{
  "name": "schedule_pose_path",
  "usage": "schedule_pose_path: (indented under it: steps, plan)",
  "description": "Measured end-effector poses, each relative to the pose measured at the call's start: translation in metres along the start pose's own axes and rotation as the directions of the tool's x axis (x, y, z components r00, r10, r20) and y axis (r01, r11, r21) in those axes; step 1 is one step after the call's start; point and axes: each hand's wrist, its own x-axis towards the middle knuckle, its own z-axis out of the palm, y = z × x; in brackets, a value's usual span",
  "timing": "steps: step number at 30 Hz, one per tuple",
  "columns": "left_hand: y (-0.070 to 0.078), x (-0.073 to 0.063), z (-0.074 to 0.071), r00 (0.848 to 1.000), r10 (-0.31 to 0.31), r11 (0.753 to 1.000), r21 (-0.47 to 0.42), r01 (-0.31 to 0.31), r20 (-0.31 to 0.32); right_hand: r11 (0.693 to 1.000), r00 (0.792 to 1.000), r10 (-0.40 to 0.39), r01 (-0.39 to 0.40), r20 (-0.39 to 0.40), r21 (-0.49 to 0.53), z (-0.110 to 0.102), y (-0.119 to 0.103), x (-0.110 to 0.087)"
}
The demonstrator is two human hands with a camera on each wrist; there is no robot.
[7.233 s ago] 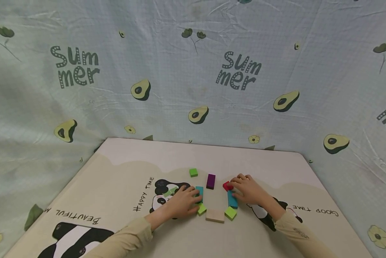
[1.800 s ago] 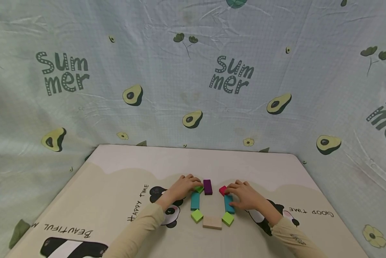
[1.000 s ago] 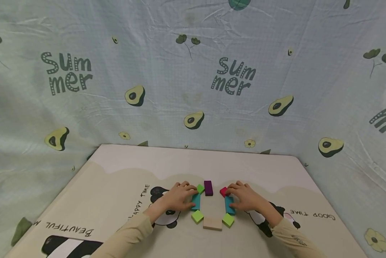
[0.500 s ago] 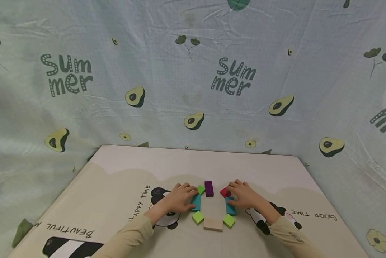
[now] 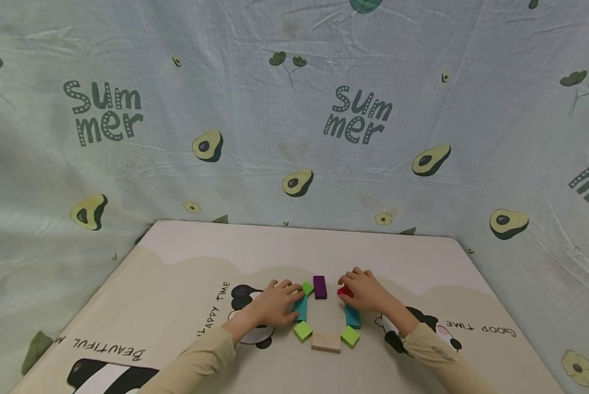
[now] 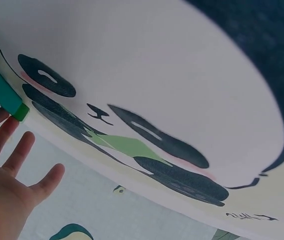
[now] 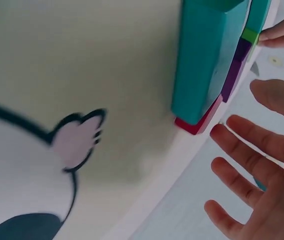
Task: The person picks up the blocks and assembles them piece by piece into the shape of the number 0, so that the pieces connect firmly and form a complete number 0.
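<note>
Small blocks form a ring on the table in the head view. My left hand (image 5: 273, 304) rests beside the left blue block (image 5: 301, 309), fingertips touching it near the green cube (image 5: 307, 288) at its far end. In the left wrist view, its fingers (image 6: 17, 157) are spread. At the far right, my right hand (image 5: 365, 291) hovers over the red block (image 5: 345, 291), partly hiding it. Its fingers (image 7: 246, 165) look loosely extended in the right wrist view; contact with the red block is unclear. The right blue block (image 5: 352, 316) lies just nearer.
A purple block (image 5: 319, 287) lies at the ring's far side, with gaps on both sides. A plain wooden block (image 5: 326, 342) closes the near side between two lime cubes, the left cube (image 5: 302, 331) and right cube (image 5: 350, 336). A printed curtain (image 5: 245, 180) hangs behind the table.
Since the earliest frame, the far green cube has come nearer, against the left blue block's end. Lately my right hand has shifted away and left, off the right blue block, over the red one.
</note>
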Motion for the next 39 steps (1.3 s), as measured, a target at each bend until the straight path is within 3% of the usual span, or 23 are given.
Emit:
schedule_pose_path:
  steps: [7,24,39]
  plan:
    - [0.001,0.0,0.0,1.0,-0.008,1.0,0.006,0.008,0.013,1.0,0.998,-0.024,0.023,-0.064,-0.02,0.001,-0.009,0.011]
    - [0.001,0.0,0.0,0.999,-0.02,1.0,-0.001,0.02,0.031,0.975,0.994,-0.103,0.096,-0.024,-0.201,0.007,-0.028,0.03]
    - [0.001,0.0,0.0,0.998,-0.03,0.999,-0.017,0.031,0.054,0.952,0.995,-0.1,0.1,0.016,-0.288,0.012,-0.029,0.04]
